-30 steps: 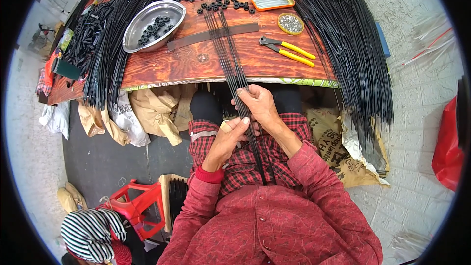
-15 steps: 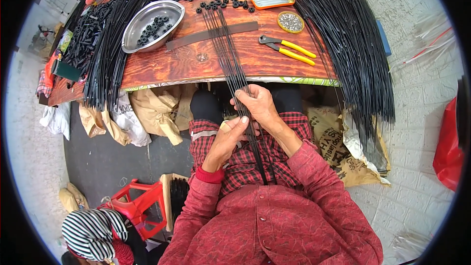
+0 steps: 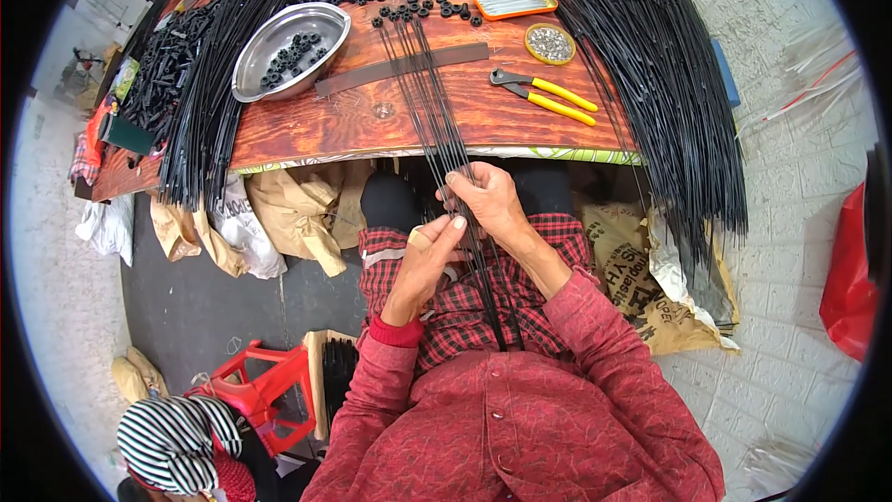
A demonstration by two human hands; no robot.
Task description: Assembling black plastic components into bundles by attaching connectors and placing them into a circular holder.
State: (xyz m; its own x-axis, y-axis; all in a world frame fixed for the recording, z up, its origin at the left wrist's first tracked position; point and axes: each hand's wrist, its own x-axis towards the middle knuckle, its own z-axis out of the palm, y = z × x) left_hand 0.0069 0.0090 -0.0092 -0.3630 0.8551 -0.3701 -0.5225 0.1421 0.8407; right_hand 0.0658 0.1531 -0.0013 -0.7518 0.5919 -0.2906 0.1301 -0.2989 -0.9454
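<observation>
rods (image 3: pixel 450 151) point away from our lap (image 3: pixel 446 321) over the table (image 3: pixel 339 125), long axis leaning left; our right hand (image 3: pixel 490 198) pinches them, our left hand (image 3: pixel 427 260) seemingly too.

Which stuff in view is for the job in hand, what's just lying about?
Job:
- thin black rods, right grip holding, left grip touching
- probably the similar rod pile at right

Apparently lying about:
- yellow-handled pliers, untouched
- brown paper bags

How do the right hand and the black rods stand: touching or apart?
Touching. The head view shows it: the right hand grips the rods, which pass between its fingers with no gap visible.
</observation>
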